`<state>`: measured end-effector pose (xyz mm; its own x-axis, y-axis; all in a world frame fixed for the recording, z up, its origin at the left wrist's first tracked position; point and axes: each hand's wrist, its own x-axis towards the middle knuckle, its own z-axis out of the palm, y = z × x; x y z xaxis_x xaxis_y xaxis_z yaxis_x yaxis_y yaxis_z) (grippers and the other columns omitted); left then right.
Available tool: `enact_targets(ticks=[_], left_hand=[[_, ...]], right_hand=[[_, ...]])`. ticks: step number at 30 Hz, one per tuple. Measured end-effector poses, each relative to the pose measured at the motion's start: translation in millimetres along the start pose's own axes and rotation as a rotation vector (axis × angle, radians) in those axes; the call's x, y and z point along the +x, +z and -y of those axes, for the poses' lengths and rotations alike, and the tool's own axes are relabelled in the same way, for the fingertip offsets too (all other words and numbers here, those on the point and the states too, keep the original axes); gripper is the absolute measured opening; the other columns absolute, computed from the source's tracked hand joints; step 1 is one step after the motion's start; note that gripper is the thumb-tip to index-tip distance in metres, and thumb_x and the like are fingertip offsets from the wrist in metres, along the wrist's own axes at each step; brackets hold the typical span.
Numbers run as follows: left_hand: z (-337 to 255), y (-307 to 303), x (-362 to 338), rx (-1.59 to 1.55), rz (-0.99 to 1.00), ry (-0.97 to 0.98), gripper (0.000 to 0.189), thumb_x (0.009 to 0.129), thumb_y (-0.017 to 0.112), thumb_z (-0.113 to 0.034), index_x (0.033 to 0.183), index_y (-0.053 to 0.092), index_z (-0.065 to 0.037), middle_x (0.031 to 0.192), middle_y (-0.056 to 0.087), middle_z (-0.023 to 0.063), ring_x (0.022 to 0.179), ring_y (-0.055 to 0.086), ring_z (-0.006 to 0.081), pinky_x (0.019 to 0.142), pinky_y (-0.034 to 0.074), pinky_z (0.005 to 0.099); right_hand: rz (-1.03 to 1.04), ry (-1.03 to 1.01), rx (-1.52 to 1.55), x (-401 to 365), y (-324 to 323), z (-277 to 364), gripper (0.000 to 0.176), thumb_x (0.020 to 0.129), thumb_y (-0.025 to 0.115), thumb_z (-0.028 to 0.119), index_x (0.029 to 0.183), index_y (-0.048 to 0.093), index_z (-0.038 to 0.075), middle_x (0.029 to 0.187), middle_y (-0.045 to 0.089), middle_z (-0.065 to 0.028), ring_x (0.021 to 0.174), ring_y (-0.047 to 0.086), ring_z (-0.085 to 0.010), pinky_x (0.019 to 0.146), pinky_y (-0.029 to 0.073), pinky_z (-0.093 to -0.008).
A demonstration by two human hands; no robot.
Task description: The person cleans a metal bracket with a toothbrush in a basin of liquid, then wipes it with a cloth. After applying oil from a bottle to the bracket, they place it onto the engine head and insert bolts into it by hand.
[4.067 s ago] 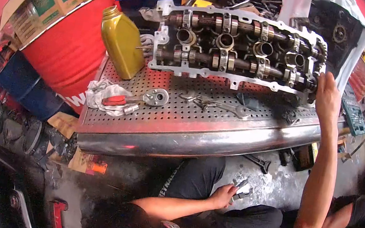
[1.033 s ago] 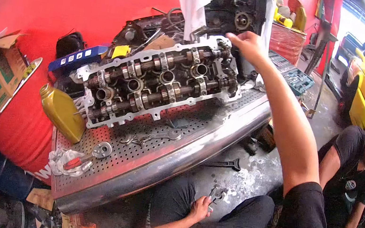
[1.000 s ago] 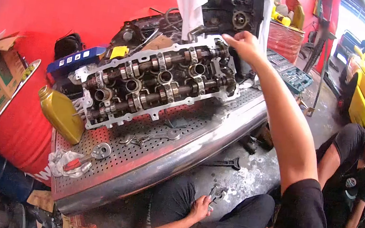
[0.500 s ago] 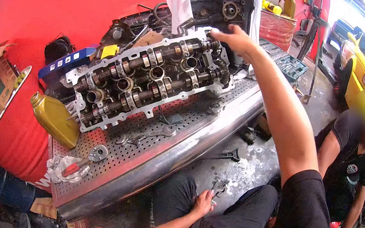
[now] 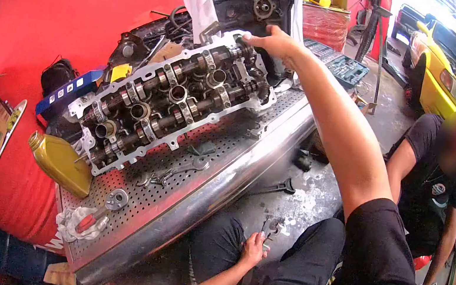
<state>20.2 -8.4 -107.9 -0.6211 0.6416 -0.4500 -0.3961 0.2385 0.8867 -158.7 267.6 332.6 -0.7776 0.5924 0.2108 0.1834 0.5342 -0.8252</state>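
Observation:
A cylinder head [image 5: 177, 107] with two camshafts rests tilted on the perforated metal bench [image 5: 172, 196]. My right hand [image 5: 276, 46] is at its upper right corner, thumb on the near edge and fingers bent behind it. Low between my knees, my left hand [image 5: 253, 249] is closed around a small metal tool [image 5: 271, 230], whose exact kind I cannot make out. Below the cylinder head, a metal hand tool [image 5: 172, 174] lies on the bench. A ratchet with a red grip [image 5: 89, 222] and a round metal head lies on a white rag [image 5: 67, 223].
A gold oil bottle [image 5: 60, 164] leans at the bench's left end, near a red drum [image 5: 23, 193]. An engine block [image 5: 260, 13] under white cloth stands behind. An open socket set [image 5: 336, 64] lies beyond. A co-worker [image 5: 437, 176] crouches at right, before a yellow car [image 5: 435, 74].
The whole scene has shifted a little left in view, as my head turned. My right hand stays at the cylinder head's corner, and my left hand still holds the small tool.

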Motion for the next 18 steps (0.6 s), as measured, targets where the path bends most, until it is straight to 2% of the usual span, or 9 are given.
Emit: enact_targets(ticks=[1,3,6,9,12,13,16,17,18], left_hand=[[3.7,-2.3,2.2,0.003,0.008,-0.003,0.039,0.102,0.042,-0.037,0.092,0.055,-0.002,0.075,0.062,0.0092,0.045,0.058,0.0176,0.038,0.045,0.0296],[4.3,-4.5,3.0,0.015,-0.004,0.009,0.038,0.102,0.042,-0.036,0.092,0.054,-0.002,0.074,0.062,0.0091,0.044,0.057,0.0173,0.038,0.044,0.0298],[-1.0,-4.1,-2.5,0.046,-0.029,0.028,0.037,0.102,0.042,-0.036,0.093,0.054,-0.002,0.069,0.061,0.0085,0.043,0.056,0.0163,0.038,0.043,0.0297],[8.7,-3.4,1.4,0.055,0.004,0.025,0.036,0.102,0.042,-0.036,0.092,0.055,-0.003,0.064,0.061,0.0085,0.042,0.056,0.0161,0.039,0.042,0.0299],[14.4,-2.4,7.3,0.045,0.028,0.042,0.036,0.102,0.043,-0.036,0.091,0.055,-0.004,0.063,0.061,0.0093,0.042,0.056,0.0161,0.039,0.042,0.0304],[15.9,-3.3,7.8,0.055,0.024,0.045,0.036,0.102,0.043,-0.036,0.092,0.055,-0.004,0.064,0.062,0.0097,0.042,0.056,0.0162,0.039,0.042,0.0305],[18.8,-5.7,9.3,0.053,-0.012,0.031,0.036,0.101,0.043,-0.037,0.092,0.055,-0.004,0.065,0.063,0.0097,0.042,0.056,0.0159,0.039,0.042,0.0304],[18.4,-6.5,8.8,0.051,-0.023,0.022,0.036,0.101,0.043,-0.037,0.092,0.056,-0.004,0.065,0.064,0.0095,0.042,0.056,0.0158,0.039,0.042,0.0303],[15.4,-6.2,12.2,0.07,-0.021,0.031,0.037,0.101,0.043,-0.037,0.093,0.056,-0.003,0.065,0.064,0.0093,0.042,0.056,0.0157,0.039,0.042,0.0301]], right_hand=[[0.138,0.11,0.055,-9.8,-10.2,3.7,0.104,0.077,0.075,0.05,0.152,0.017,0.007,0.149,0.031,-0.0255,0.138,0.033,-0.0358,0.107,0.033,-0.0505],[0.21,-0.036,-0.32,28.7,-25.9,-24.6,0.104,0.077,0.076,0.048,0.152,0.016,0.007,0.15,0.031,-0.0251,0.138,0.033,-0.0347,0.107,0.034,-0.047],[0.182,-0.127,-0.075,24.8,-44.1,-30.8,0.107,0.076,0.077,0.048,0.152,0.014,0.007,0.151,0.028,-0.0259,0.139,0.032,-0.0332,0.109,0.032,-0.0428],[0.006,0.012,0.157,-19.8,-22.6,10.8,0.112,0.074,0.077,0.053,0.152,0.012,0.007,0.151,0.026,-0.0285,0.14,0.029,-0.037,0.111,0.027,-0.0516],[0.021,-0.001,-0.039,-0.8,-2.5,-0.5,0.115,0.072,0.078,0.053,0.149,0.014,-0.002,0.147,0.034,-0.028,0.133,0.041,-0.0355,0.108,0.036,-0.0416],[0.12,0.053,-0.032,-5.0,-12.6,1.3,0.114,0.071,0.081,0.049,0.15,0.014,0.001,0.147,0.032,-0.0291,0.133,0.04,-0.0386,0.107,0.037,-0.0426],[0.061,-0.069,-0.683,16.2,-29.2,-16.4,0.112,0.067,0.086,0.035,0.151,0.016,0.01,0.144,0.036,-0.0305,0.13,0.044,-0.0379,0.101,0.043,-0.0438],[-0.157,-0.128,-0.691,15.2,-31.4,-22.3,0.112,0.065,0.088,0.023,0.15,0.018,0.006,0.132,0.048,-0.0303,0.12,0.053,-0.037,0.098,0.046,-0.0376],[-0.181,-0.206,-0.487,17.3,-38.0,-24.5,0.109,0.066,0.087,0.027,0.149,0.02,0.004,0.129,0.051,-0.0295,0.117,0.055,-0.0361,0.097,0.046,-0.0374]])
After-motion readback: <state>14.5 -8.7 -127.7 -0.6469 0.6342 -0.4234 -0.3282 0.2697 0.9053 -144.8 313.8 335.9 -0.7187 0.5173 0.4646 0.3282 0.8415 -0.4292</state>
